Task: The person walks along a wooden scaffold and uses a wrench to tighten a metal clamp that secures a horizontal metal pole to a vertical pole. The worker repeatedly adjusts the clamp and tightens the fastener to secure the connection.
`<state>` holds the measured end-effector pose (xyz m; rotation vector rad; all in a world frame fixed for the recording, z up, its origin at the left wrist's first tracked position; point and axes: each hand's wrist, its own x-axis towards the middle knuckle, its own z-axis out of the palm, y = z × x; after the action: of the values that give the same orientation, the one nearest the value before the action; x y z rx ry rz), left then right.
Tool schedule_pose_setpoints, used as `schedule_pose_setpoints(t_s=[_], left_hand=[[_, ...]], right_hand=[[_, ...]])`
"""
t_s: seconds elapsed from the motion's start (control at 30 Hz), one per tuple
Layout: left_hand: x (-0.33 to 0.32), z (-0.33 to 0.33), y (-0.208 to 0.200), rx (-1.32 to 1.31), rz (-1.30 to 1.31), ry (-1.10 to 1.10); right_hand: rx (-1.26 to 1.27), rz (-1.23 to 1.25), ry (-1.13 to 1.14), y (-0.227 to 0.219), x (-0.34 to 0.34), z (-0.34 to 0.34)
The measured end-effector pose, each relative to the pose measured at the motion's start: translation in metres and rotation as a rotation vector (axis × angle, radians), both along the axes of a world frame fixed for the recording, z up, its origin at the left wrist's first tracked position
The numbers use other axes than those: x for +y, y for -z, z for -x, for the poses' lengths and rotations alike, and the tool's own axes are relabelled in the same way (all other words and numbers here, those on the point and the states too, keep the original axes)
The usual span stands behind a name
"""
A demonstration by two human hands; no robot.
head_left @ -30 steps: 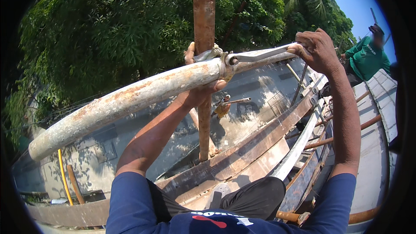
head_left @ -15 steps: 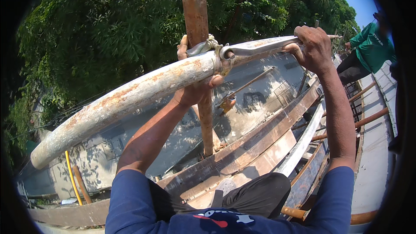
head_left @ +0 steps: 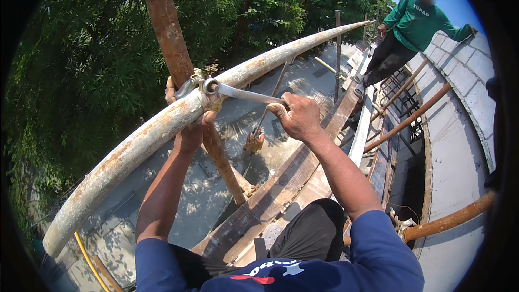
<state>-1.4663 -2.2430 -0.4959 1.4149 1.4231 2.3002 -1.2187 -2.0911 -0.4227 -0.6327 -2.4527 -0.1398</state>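
A long, rust-streaked whitish scaffold pipe (head_left: 135, 143) crosses in front of me and meets a rusty upright pole (head_left: 167, 27). A scaffold clamp (head_left: 208, 97) joins them. My left hand (head_left: 189, 136) is closed around this joint from behind, its fingers showing left of the pole and its thumb under the clamp. A metal wrench (head_left: 248, 95) has its ring end at the clamp's bolt. Its other end is gripped by my right hand (head_left: 300, 118), right of the joint and nearer to me.
Wooden planks (head_left: 281, 194) run beneath my legs. At the far right a person in a green top (head_left: 421, 21) stands on the scaffold. Rusty pipes (head_left: 413, 116) reach toward a curved pale block wall (head_left: 454, 130). Leafy trees (head_left: 81, 38) grow behind; paved ground (head_left: 178, 205) lies far below.
My right hand has come down toward me, swinging the wrench from along the pipe to below it. My left hand keeps its hold. The view has turned right, showing more of the person in green.
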Motion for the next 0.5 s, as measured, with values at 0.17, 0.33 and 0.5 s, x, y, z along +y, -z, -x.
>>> schedule_pose_setpoints(t_s=[0.17, 0.33, 0.5], left_hand=[[0.003, 0.003, 0.006, 0.01, -0.064, 0.046], [0.0, 0.0, 0.005, 0.05, -0.032, -0.01], [-0.01, 0.002, 0.009, 0.033, 0.148, -0.018]], right_hand=[[-0.071, -0.135, -0.215, -0.022, 0.007, -0.001], [0.001, 0.11, -0.141, -0.015, 0.001, 0.004], [0.103, 0.012, -0.049, 0.001, -0.003, 0.011]])
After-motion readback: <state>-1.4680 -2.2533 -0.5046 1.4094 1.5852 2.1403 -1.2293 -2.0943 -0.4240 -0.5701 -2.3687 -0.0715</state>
